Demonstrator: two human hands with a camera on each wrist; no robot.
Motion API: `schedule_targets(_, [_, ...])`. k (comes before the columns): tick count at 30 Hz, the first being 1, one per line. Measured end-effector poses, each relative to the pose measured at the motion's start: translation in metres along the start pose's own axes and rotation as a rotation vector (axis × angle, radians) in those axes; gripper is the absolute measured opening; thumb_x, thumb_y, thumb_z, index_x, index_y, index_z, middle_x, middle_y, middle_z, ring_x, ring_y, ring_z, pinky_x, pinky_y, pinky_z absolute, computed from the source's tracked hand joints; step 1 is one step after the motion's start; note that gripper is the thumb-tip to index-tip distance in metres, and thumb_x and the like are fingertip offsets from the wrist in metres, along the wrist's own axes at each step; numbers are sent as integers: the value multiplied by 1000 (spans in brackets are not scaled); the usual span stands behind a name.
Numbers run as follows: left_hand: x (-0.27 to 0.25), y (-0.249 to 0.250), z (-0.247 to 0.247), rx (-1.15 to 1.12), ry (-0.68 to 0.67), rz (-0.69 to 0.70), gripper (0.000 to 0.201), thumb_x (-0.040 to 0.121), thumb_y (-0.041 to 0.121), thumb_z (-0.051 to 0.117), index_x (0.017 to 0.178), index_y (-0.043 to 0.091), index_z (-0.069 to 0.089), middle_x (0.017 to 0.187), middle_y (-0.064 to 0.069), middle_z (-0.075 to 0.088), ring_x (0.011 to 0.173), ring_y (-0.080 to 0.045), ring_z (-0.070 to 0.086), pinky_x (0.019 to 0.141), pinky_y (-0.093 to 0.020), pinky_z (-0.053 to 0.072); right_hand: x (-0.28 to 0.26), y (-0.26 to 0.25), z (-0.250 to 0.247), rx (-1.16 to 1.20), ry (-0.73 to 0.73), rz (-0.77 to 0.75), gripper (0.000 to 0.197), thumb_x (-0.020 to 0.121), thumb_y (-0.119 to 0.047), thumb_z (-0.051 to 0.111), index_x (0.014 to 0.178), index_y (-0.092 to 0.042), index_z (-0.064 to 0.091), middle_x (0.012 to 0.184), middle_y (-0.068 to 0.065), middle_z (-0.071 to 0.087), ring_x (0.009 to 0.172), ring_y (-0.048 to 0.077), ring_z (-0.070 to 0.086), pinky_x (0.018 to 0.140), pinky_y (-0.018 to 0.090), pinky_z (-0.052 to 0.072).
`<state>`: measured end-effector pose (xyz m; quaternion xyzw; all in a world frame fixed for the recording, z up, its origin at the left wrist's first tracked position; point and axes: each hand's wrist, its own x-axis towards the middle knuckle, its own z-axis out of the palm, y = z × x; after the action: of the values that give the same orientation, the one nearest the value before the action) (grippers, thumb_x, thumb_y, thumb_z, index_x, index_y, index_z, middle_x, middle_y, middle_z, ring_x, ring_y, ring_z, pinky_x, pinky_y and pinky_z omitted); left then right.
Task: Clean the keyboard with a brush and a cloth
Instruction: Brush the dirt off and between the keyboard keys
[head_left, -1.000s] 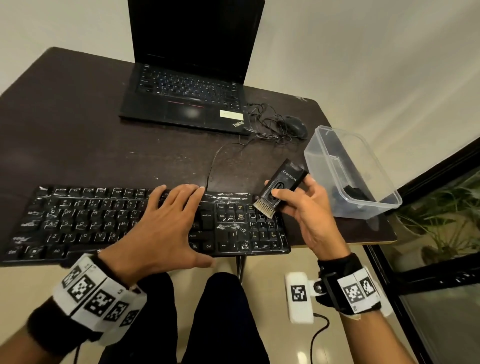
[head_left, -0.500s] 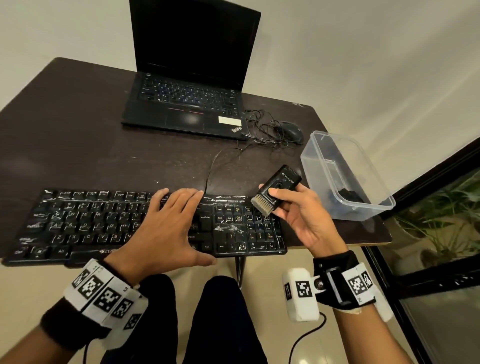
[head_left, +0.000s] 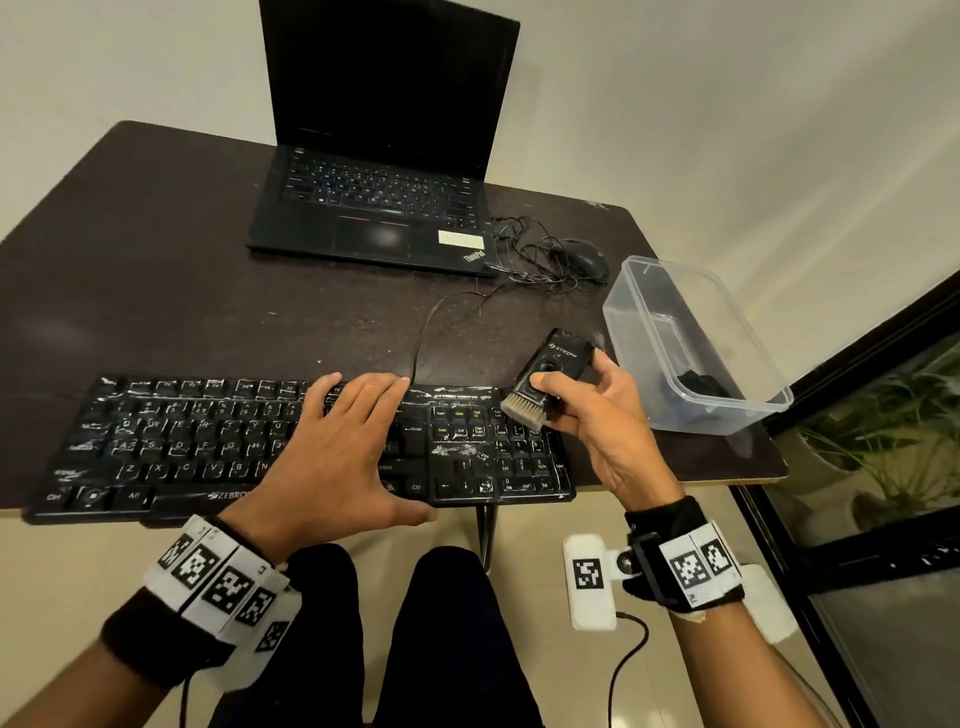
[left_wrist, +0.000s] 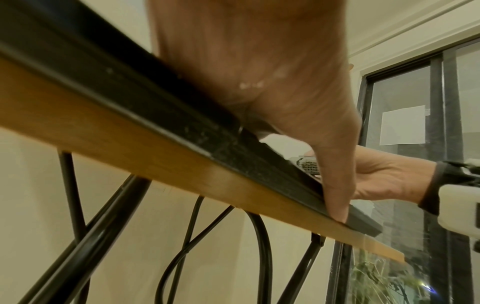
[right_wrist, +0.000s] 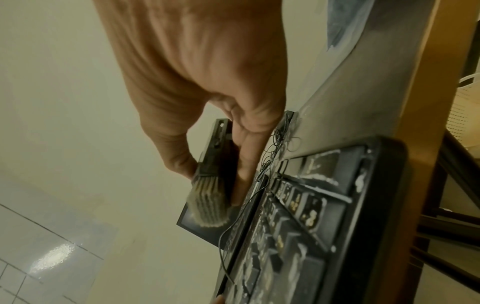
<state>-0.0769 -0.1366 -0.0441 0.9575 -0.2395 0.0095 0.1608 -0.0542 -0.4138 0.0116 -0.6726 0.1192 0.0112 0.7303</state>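
Black plastic keys, streaked with white residue, are waiting for cleaning as the wide black wired keyboard (head_left: 291, 447) is lying along the near edge of the dark counter (head_left: 156, 291). The left hand (head_left: 332, 457) is resting flat across its middle keys with straight, spread fingers, its thumb hooking the front rim, apparently steadying the board. The right hand (head_left: 597, 415) is holding a small black rectangular brush with pale bristles (head_left: 548, 382), thumb and fingers pinching the casing just above the number pad; the bristles are pointing down and left and do not appear to be touching the keys yet.

Judging by its look, the keyboard is stiff and light enough to skid under brushing, so a palm pressing down on it seems the sensible hold; the keycaps could pop if levered. The brush looks light, with a hard casing and soft bristles, best held by the casing sides as it is now.

Behind them, an open black laptop (head_left: 384, 171) is sitting with its screen dark, beside a black mouse (head_left: 584, 258) and a tangle of thin cables. At the counter's right end, a clear plastic tub (head_left: 691, 343) is holding something dark, possibly the cloth, though that cannot be told. Brushing appears about to begin.
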Motion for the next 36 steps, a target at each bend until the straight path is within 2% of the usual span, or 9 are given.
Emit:
schedule_targets(4, [0, 0, 1, 12, 9, 3, 138, 61, 102, 46, 162, 9, 31, 164, -1, 38, 155, -18, 29, 131, -46, -2, 2, 2, -1, 0, -1, -5, 43, 92, 4, 78, 130, -9, 62, 98, 11, 83, 104, 32, 81, 82, 42, 69])
schedule_targets(7, [1, 0, 0, 18, -2, -1, 140, 60, 103, 45, 163, 9, 29, 165, 0, 36, 156, -18, 27, 131, -46, -2, 2, 4, -3, -101, 19, -71, 51, 90, 8, 79, 134, -11, 61, 103, 8, 84, 102, 26, 82, 84, 37, 68])
schedule_targets(10, [4, 1, -3, 29, -50, -14, 147, 57, 107, 40, 166, 10, 19, 168, -1, 27, 159, -18, 18, 131, -48, -7, 1, 8, -7, -285, 29, -193, 47, 89, 5, 82, 124, -21, 65, 108, 3, 83, 101, 14, 81, 89, 31, 65])
schedule_targets(13, [9, 13, -6, 63, -66, -1, 152, 55, 111, 32, 167, 10, 14, 169, -3, 22, 160, -20, 13, 131, -54, -6, -3, 11, -9, -321, 42, -247, 47, 89, 4, 83, 117, -28, 64, 113, 1, 80, 104, 13, 80, 93, 30, 65])
schedule_targets(20, [23, 22, 3, 67, -77, -27, 153, 55, 113, 32, 166, 10, 15, 171, -2, 24, 159, -19, 19, 132, -50, 1, 1, 0, -20, -468, -13, -280, 48, 90, 2, 83, 111, -34, 60, 106, -10, 75, 92, -8, 74, 80, 13, 58])
schedule_targets(23, [15, 14, 5, 62, -30, -3, 151, 57, 114, 31, 165, 10, 23, 168, -1, 32, 157, -19, 27, 132, -50, 6, 6, -6, -27, -587, -11, -277, 48, 88, -4, 85, 112, -35, 59, 106, -10, 75, 90, -7, 73, 80, 15, 57])
schedule_targets(26, [10, 7, 6, 65, 13, 5, 148, 58, 114, 34, 162, 8, 32, 165, -5, 38, 154, -22, 34, 131, -52, 12, 8, -12, -30, -671, 18, -287, 49, 86, -6, 87, 108, -38, 58, 103, -14, 74, 86, -13, 70, 76, 10, 55])
schedule_targets(31, [5, 4, 3, 67, 70, 11, 146, 61, 112, 36, 160, 5, 37, 166, -14, 33, 150, -25, 29, 129, -52, 19, 8, -19, -23, -604, -24, -309, 46, 83, -3, 88, 109, -31, 63, 105, -5, 77, 93, 3, 73, 84, 19, 59])
schedule_targets(36, [4, 8, 1, 74, 82, -26, 146, 57, 113, 40, 157, 6, 42, 155, -15, 43, 141, -31, 42, 126, -53, 26, 13, -18, -17, -684, -93, -315, 39, 85, 0, 84, 120, -12, 72, 109, 1, 80, 101, 11, 75, 86, 20, 57])
